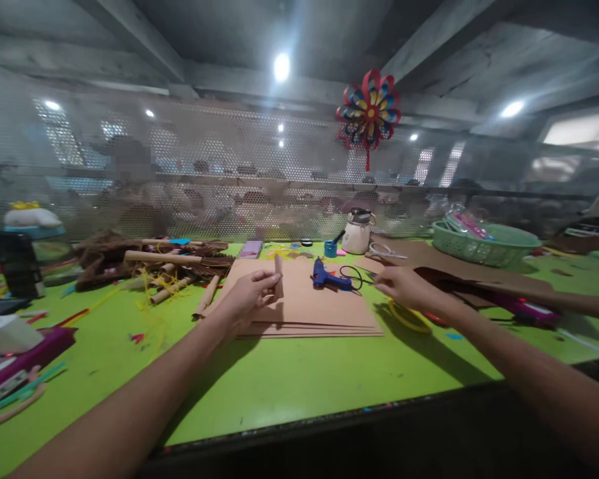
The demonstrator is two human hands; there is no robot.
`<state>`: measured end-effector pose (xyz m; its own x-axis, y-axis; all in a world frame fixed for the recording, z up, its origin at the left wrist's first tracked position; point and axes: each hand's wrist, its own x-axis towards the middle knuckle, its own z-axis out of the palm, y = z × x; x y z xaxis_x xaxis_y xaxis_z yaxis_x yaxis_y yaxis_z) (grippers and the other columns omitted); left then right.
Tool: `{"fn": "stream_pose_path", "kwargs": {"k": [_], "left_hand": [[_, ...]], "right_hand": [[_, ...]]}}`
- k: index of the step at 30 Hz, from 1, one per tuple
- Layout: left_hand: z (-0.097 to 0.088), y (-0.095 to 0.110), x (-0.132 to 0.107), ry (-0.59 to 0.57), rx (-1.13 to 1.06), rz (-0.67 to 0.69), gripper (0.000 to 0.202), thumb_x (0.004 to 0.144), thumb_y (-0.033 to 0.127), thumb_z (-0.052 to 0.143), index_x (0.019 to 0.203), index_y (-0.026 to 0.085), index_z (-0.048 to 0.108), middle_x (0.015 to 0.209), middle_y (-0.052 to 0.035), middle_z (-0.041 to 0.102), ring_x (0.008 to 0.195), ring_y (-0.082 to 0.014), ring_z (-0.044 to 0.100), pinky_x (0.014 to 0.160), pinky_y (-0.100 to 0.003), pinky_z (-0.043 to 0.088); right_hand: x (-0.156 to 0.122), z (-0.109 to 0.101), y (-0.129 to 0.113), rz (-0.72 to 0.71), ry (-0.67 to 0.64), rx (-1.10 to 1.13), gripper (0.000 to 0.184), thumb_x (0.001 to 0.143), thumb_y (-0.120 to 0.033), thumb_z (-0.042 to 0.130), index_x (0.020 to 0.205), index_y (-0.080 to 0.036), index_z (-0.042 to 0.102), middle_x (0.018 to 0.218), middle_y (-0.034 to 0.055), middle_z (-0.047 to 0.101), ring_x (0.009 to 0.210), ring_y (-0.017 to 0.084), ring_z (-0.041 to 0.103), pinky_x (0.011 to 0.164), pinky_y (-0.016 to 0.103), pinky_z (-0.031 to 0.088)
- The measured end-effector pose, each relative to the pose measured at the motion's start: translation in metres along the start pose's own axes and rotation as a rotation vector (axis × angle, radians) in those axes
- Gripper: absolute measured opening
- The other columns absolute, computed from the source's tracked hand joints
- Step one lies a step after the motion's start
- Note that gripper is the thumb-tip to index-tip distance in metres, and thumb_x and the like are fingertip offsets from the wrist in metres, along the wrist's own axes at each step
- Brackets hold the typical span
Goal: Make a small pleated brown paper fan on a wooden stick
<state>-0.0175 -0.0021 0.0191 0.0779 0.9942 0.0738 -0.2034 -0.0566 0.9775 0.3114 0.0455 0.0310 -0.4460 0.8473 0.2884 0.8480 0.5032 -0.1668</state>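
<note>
Cardboard roll [278,271] pinched upright in left hand [249,294], over cardboard sheets [324,307]; right hand [404,286] farther right, fingertips perhaps on scissors [352,273], grip unclear.

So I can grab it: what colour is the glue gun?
Blue glue gun, head view, near the right hand.

The stack of cardboard sheets [304,306] is laid on the table [289,386], near its middle. On the stack, toward its far right corner, a glue gun [329,278] is laid, with scissors [352,273] just beside it at the stack's right edge. A paper roll [278,269] is held upright over the stack's far left part by the left hand [249,293]. Left of the stack, a heap of rolls and scraps [154,263] is piled. Behind the stack, a small cup [331,249] and a jar [357,233] are set. To the stack's right a large sheet [479,274] is spread, and a basket [484,247] is placed right of and behind the stack.
</note>
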Motion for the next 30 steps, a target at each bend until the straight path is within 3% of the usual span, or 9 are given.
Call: {"fn": "stream_pose_path", "kwargs": {"k": [2, 4, 9, 11, 16, 21, 24, 27, 30], "left_hand": [[0.001, -0.001, -0.001, -0.004, -0.022, -0.007, 0.020, 0.064, 0.027, 0.070, 0.076, 0.014, 0.060, 0.067, 0.0005, 0.057, 0.062, -0.0079, 0.051, 0.063, -0.021, 0.041], [0.002, -0.001, -0.002, 0.003, -0.019, -0.006, 0.020, 0.064, 0.027, 0.070, 0.076, 0.015, 0.060, 0.068, 0.0003, 0.059, 0.061, -0.0081, 0.052, 0.064, -0.022, 0.042], [0.003, -0.001, -0.005, 0.041, -0.031, 0.000, 0.019, 0.065, 0.025, 0.069, 0.077, 0.014, 0.059, 0.069, -0.0010, 0.061, 0.062, -0.0095, 0.055, 0.064, -0.023, 0.043], [0.001, -0.002, -0.004, 0.037, -0.051, 0.014, 0.020, 0.066, 0.024, 0.069, 0.080, 0.014, 0.059, 0.070, -0.0020, 0.062, 0.063, -0.0100, 0.057, 0.066, -0.024, 0.044], [-0.002, 0.005, -0.003, -0.003, -0.142, 0.119, 0.019, 0.067, 0.023, 0.069, 0.079, 0.012, 0.058, 0.073, -0.0038, 0.063, 0.065, -0.0108, 0.058, 0.069, -0.027, 0.046], [0.005, 0.018, -0.010, -0.028, -0.209, 0.211, 0.016, 0.070, 0.022, 0.067, 0.080, 0.011, 0.060, 0.078, -0.0051, 0.064, 0.070, -0.0119, 0.059, 0.070, -0.026, 0.047], [0.011, 0.023, -0.015, -0.021, -0.220, 0.209, 0.016, 0.072, 0.023, 0.066, 0.083, 0.012, 0.061, 0.080, -0.0060, 0.064, 0.071, -0.0112, 0.058, 0.066, -0.023, 0.047], [0.016, 0.027, -0.020, 0.000, -0.243, 0.194, 0.018, 0.070, 0.021, 0.068, 0.085, 0.013, 0.062, 0.081, -0.0052, 0.065, 0.069, -0.0107, 0.059, 0.062, -0.021, 0.047], [0.019, 0.031, -0.023, 0.027, -0.271, 0.178, 0.016, 0.069, 0.019, 0.068, 0.083, 0.013, 0.062, 0.078, -0.0035, 0.064, 0.068, -0.0104, 0.059, 0.062, -0.021, 0.047]], "right_hand": [[-0.019, 0.001, 0.026, 0.078, -0.127, -0.218, 0.023, 0.074, -0.029, 0.051, 0.068, -0.013, 0.066, 0.075, 0.0122, 0.063, 0.074, 0.022, 0.056, 0.063, 0.027, 0.036], [-0.035, 0.005, 0.043, 0.160, -0.206, -0.268, 0.022, 0.072, -0.028, 0.052, 0.082, -0.014, 0.067, 0.083, 0.0129, 0.064, 0.081, 0.024, 0.057, 0.066, 0.027, 0.037], [-0.040, 0.025, 0.057, 0.301, -0.227, -0.187, 0.056, 0.063, -0.020, 0.053, 0.119, -0.017, 0.051, 0.100, 0.0119, 0.062, 0.084, 0.024, 0.059, 0.064, 0.026, 0.038], [-0.032, 0.032, 0.060, 0.387, -0.228, -0.103, 0.059, 0.061, -0.018, 0.054, 0.120, -0.017, 0.049, 0.097, 0.0105, 0.063, 0.081, 0.022, 0.060, 0.062, 0.025, 0.039], [-0.028, 0.034, 0.063, 0.514, -0.143, -0.075, 0.039, 0.065, -0.023, 0.050, 0.103, -0.016, 0.058, 0.097, 0.0130, 0.064, 0.085, 0.027, 0.060, 0.068, 0.030, 0.042], [-0.047, 0.014, 0.020, 0.488, 0.130, 0.120, 0.053, 0.070, -0.028, 0.049, 0.122, -0.022, 0.045, 0.098, 0.0100, 0.063, 0.093, 0.026, 0.059, 0.073, 0.033, 0.045], [-0.049, 0.010, -0.026, 0.266, 0.264, 0.382, 0.061, 0.067, -0.022, 0.051, 0.127, -0.023, 0.037, 0.111, 0.0087, 0.058, 0.104, 0.023, 0.055, 0.084, 0.032, 0.044], [-0.044, 0.017, -0.069, 0.050, 0.243, 0.646, 0.054, 0.069, -0.020, 0.051, 0.121, -0.021, 0.042, 0.125, 0.0089, 0.048, 0.114, 0.020, 0.047, 0.093, 0.031, 0.040], [-0.036, 0.024, -0.099, -0.004, 0.106, 0.776, 0.047, 0.071, -0.020, 0.052, 0.117, -0.020, 0.042, 0.112, 0.0091, 0.053, 0.100, 0.018, 0.055, 0.087, 0.029, 0.045]]}}
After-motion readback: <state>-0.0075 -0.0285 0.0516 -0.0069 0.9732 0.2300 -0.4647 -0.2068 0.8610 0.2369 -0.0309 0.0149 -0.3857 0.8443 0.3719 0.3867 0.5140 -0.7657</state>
